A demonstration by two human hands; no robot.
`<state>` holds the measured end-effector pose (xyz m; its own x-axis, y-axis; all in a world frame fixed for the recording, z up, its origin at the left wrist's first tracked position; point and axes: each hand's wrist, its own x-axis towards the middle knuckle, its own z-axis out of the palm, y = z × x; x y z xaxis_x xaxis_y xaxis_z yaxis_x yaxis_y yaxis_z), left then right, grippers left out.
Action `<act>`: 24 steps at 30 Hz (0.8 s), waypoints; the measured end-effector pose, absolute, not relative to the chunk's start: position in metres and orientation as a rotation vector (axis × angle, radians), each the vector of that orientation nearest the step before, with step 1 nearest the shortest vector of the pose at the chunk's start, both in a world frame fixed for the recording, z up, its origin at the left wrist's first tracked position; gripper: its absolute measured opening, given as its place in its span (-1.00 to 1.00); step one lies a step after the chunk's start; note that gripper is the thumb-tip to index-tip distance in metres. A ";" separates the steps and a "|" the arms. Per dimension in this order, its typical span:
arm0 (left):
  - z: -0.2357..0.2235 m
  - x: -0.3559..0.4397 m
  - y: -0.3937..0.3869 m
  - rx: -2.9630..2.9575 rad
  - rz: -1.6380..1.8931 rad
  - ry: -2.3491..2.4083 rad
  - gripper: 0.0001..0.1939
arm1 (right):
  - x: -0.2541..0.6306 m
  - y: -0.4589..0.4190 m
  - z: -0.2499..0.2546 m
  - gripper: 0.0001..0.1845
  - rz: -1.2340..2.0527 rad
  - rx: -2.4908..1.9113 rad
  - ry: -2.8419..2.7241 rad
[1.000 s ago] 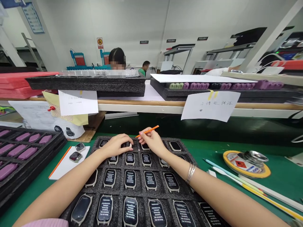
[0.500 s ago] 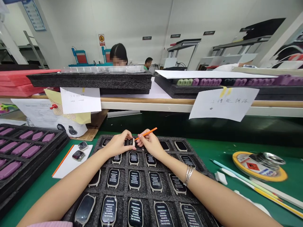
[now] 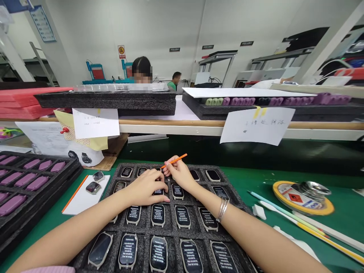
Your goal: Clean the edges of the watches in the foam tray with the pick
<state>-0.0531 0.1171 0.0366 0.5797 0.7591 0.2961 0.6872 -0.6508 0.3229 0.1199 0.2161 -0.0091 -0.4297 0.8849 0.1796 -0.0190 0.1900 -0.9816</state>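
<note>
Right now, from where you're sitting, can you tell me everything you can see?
Tray watches: over a dozen, pale with dark screens, front middle
Foam tray: one, black, under those watches
White pad: one, white, left
Loose watches: two, dark-screened, on the pad
Thin sticks: two, orange, one above the foam tray, one along the pad
Purple pieces: many, purple, far left
Long rods: several, blue, white, yellow, right
Round disc: one, yellow-edged, right
Handwritten sheets: two, white, hanging from the shelf
Co-workers: two, one in green, behind
Left hand: one, bare, over the watches
Right hand: one, bare, holding an orange stick
</note>
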 end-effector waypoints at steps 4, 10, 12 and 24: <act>0.034 -0.060 0.101 2.602 0.635 1.326 -0.74 | 0.132 0.210 0.000 -0.75 1.395 -0.803 -1.613; 0.023 -0.073 0.094 2.519 0.728 1.354 -0.74 | 0.130 0.187 0.001 -0.68 1.540 -0.714 -1.644; 0.020 -0.073 0.095 2.515 0.744 1.349 -0.75 | 0.128 0.182 0.001 -0.60 1.575 -0.698 -1.654; 0.020 -0.071 0.095 2.412 0.804 1.418 -0.64 | 0.125 0.179 0.001 -0.52 1.592 -0.707 -1.698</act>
